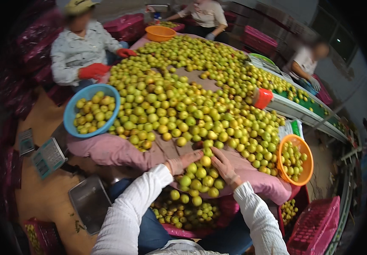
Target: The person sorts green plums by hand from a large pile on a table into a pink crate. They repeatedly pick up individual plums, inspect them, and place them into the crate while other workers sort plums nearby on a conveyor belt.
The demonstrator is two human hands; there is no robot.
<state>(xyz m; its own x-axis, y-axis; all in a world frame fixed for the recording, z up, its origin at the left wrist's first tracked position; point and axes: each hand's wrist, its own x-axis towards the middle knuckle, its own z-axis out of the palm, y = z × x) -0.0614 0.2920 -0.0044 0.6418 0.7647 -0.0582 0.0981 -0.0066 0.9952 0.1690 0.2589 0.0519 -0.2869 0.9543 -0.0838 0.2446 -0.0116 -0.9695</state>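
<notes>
Between my two hands a cluster of green-yellow round fruits [201, 178] spills over the near edge of the cloth-covered table. My left hand [186, 160], in a thin glove, lies at the left of this cluster with its fingertips near the upper fruits. Along the right side, my right hand [224, 165] touches the fruits with its fingers stretched forward. Below, a pink crate [178, 231] between my knees holds many more fruits, and several are right above it, seemingly falling. A wide heap of the same fruits [183, 105] covers much of the table beyond my hands.
A blue basin [70, 119] of fruits sits left, an orange basket [309, 169] of fruits right. Behind the basket runs a conveyor [304, 111]. A scale display [48, 157] and metal pan [89, 204] are at lower left. A person in red gloves [81, 54] and two other people sit around.
</notes>
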